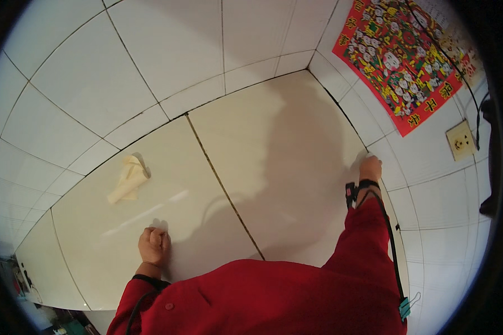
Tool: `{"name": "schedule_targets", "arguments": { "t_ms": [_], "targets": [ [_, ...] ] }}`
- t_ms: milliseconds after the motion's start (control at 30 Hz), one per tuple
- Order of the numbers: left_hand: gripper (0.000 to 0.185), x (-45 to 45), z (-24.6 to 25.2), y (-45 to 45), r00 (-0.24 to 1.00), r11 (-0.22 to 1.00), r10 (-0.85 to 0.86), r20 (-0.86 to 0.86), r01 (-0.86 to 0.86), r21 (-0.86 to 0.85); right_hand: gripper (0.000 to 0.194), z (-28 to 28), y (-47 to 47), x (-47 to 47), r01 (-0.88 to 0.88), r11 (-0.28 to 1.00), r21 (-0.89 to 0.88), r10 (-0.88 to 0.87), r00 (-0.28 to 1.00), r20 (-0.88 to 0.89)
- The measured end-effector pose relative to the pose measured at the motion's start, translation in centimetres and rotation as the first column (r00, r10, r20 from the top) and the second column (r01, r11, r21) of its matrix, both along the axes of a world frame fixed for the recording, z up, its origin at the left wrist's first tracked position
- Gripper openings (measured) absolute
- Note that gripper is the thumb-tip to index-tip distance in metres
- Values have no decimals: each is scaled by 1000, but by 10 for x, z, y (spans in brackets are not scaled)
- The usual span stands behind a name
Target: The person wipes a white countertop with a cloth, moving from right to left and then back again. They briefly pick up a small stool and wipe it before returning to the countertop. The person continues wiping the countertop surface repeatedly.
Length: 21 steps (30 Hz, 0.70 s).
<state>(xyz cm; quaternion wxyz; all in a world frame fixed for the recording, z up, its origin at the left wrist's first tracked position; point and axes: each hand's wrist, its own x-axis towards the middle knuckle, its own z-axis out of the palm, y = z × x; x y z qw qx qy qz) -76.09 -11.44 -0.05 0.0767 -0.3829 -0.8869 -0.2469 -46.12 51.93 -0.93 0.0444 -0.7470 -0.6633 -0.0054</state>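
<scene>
My right hand [371, 168] is at the far right of a cream tiled surface [163, 138], against the seam where it meets the white tiled wall. A small white item [369, 155], mostly hidden, shows at its fingertips; I cannot tell what it is. Curled into a loose fist, my left hand [154, 246] rests on or just over the surface at the lower left, with nothing visible in it. Beyond that hand lies a crumpled, partly rolled pale yellow cloth [130, 179], apart from both hands.
White tiled walls [184, 46] meet in a corner at the back. On the right wall are a red printed poster [402, 67], a power socket [461, 140] and a hanging black cable [469, 90]. A teal binder clip [404, 309] holds a cable by my right sleeve.
</scene>
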Motion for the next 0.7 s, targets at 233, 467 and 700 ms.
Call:
{"name": "schedule_targets", "arguments": {
  "t_ms": [233,467,700],
  "targets": [
    [22,-1,-3,0,996,1000,-29,-78,29,-6,24,-7,-11,-202,-601,794,85,584,795,163],
    [26,0,-1,3,996,999,-40,-81,40,0,20,-21,-163,-288,-916,237,322,971,211,-115],
    [27,-4,-7,-2,995,999,-34,-92,31,-28,30,6,3,-160,-429,897,105,432,902,-9]
  ]
}}
